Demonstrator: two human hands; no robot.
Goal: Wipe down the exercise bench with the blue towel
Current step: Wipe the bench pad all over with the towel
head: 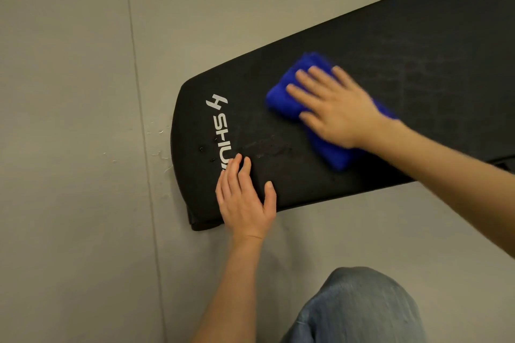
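Observation:
The black padded exercise bench [390, 44] runs from the centre to the upper right, with white lettering near its rounded left end. A folded blue towel [281, 100] lies on the pad's middle. My right hand [331, 106] presses flat on the towel, fingers straight and spread. My left hand [245, 198] rests on the bench's near edge by the lettering, fingers laid flat and thumb out to the side. A dull smudged patch shows on the pad between the two hands.
Grey floor [69, 147] surrounds the bench, with a seam line running down the left. A few pale scuff marks lie on the floor beside the bench's left end. My knee in grey jeans [359, 306] is at the bottom.

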